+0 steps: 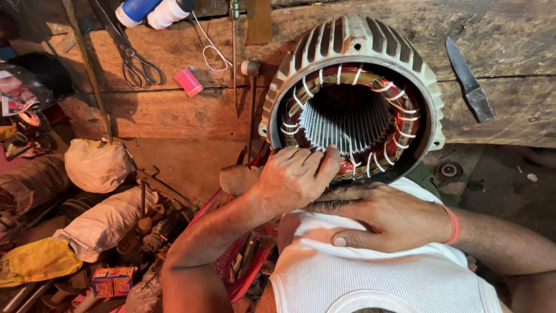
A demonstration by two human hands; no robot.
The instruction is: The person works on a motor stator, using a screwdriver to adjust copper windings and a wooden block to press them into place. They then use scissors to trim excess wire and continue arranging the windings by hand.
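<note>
Motor stator (353, 46), ribbed grey housing, stands on edge with its open bore facing the camera, leaning against the wooden tabletop (509, 40) at 12 o'clock from the hands. Copper windings (405, 124) ring the bore, tied at intervals with white lacing.

Left hand (292, 177) sits at the 6 o'clock rim of the stator; fingers curled, grip pressed together on the winding edge there. What exactly is pinched between the fingertips cannot be told.

Right hand (385, 217) lies just below the left, at 5 o'clock of the stator, fingers extended flat and pointing toward 9 o'clock, tips under the left hand. Its grip is spread, not closed on anything visible. Red band on the wrist.

On the tabletop: scissors (136, 64) at 10 o'clock, a pink spool (189, 82) just beside them, a hammer (251, 98) upright near the stator, a dark knife (469, 81) at 2 o'clock.
</note>
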